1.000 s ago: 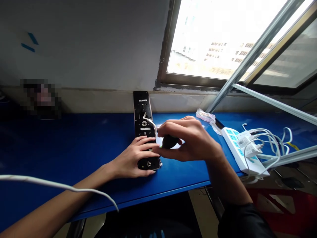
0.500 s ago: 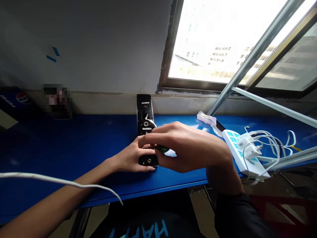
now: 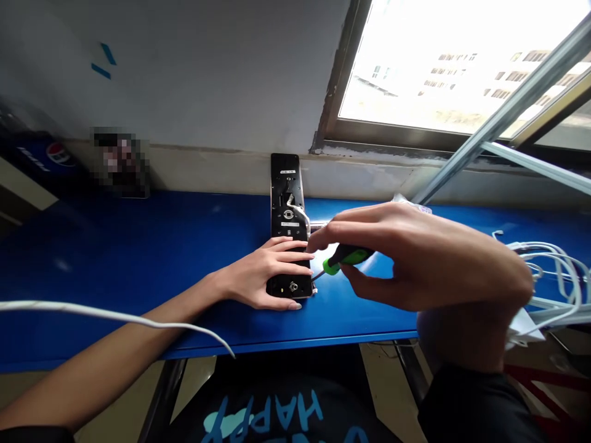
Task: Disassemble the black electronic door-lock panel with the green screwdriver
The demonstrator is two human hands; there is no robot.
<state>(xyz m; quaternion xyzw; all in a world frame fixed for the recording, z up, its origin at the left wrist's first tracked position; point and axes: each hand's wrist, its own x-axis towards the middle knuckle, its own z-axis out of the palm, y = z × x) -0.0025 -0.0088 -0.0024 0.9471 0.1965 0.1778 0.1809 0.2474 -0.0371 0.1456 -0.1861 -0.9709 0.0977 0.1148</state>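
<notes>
A long black door lock plate (image 3: pixel 286 209) lies on the blue table (image 3: pixel 138 246), with a white wire (image 3: pixel 299 215) looped on its face. My left hand (image 3: pixel 265 274) rests flat across the plate's lower end, fingers spread. My right hand (image 3: pixel 415 258) pinches a screwdriver with a green and black handle (image 3: pixel 348 257). Its thin shaft points left towards the plate's lower right edge, and the tip is hidden or too small to make out. A white cable (image 3: pixel 115 315) lies over my left forearm.
A bundle of white cables (image 3: pixel 554 271) lies at the table's right end, with a wrapped packet (image 3: pixel 410 204) partly behind my right hand. A window with metal rails (image 3: pixel 508 123) rises at the back right. The table's front edge runs below my arms.
The view has tilted and shifted. My right hand has moved right, showing the screwdriver's green handle, with the shaft now near the plate's edge. The power strip is no longer visible.
</notes>
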